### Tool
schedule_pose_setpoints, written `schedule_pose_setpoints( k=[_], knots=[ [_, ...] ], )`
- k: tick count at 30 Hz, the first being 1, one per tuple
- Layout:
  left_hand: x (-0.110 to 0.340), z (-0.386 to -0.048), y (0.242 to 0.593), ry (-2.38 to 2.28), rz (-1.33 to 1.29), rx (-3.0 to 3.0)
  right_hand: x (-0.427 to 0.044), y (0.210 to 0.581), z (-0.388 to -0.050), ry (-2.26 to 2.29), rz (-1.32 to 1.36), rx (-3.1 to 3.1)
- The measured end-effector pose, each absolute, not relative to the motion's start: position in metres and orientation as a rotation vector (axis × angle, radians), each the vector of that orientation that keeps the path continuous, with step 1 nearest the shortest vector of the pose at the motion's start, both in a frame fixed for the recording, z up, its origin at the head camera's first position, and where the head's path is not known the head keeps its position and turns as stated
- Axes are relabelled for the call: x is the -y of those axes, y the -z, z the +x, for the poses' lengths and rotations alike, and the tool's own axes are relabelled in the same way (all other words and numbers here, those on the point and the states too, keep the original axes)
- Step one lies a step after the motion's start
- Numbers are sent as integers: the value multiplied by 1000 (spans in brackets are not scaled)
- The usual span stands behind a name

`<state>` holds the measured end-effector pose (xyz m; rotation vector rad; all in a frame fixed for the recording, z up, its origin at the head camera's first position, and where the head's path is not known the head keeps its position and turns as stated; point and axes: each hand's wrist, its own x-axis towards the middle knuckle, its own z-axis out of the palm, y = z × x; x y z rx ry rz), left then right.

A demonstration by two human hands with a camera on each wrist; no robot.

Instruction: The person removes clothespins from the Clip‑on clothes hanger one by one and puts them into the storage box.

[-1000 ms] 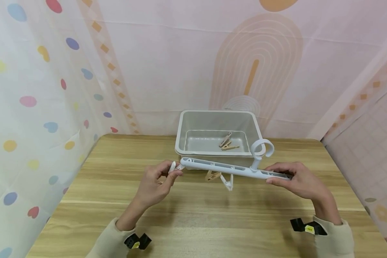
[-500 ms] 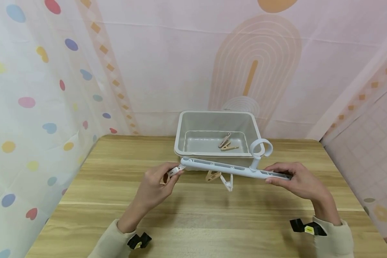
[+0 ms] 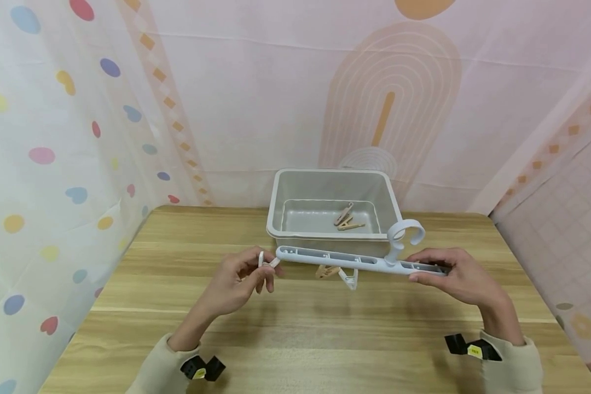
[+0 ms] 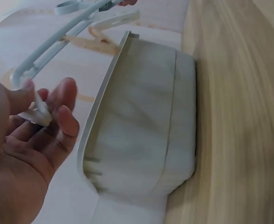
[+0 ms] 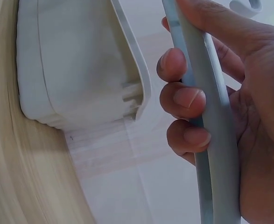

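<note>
My right hand (image 3: pixel 460 276) grips the right end of a pale blue-white plastic hanger (image 3: pixel 337 260), fingers curled round its bar in the right wrist view. The hanger is held level above the table, its hook (image 3: pixel 405 232) upward. At its left end my left hand (image 3: pixel 236 279) pinches a white clothespin (image 3: pixel 261 259) between thumb and fingers; the left wrist view shows this clothespin (image 4: pixel 42 114) partly hidden by the thumb. Whether it is joined to the hanger I cannot tell. Below the bar's middle hang a tan clothespin (image 3: pixel 327 271) and another white clothespin (image 3: pixel 349 279).
Behind the hanger a grey plastic bin (image 3: pixel 325 186) stands at the back of the wooden table (image 3: pixel 325 345). Inside it lie a brownish clothespin (image 3: pixel 343 214) and a tan clothespin (image 3: pixel 352 226). A patterned curtain (image 3: pixel 256 98) backs the table.
The clothespin in my left hand lay flat half a second ago and now has one arm upright. My left fingers have loosened and spread. The hanger's left end has dipped slightly and its hook has turned.
</note>
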<state>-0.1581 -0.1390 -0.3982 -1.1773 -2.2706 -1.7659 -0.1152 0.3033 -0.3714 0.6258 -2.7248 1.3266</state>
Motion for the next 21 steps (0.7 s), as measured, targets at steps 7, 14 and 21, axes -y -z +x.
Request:
schedule_pose_setpoints(
  k=[7, 14, 21],
  knots=[
    [147, -163, 398, 1426, -1087, 2372, -306, 372, -115, -1289, 566, 2770],
    [153, -173, 393, 1298, -916, 2375, -312, 370, -116, -1253, 519, 2783],
    [158, -185, 384, 1286, -861, 2380, -313, 370, -117, -1266, 522, 2791]
  ],
)
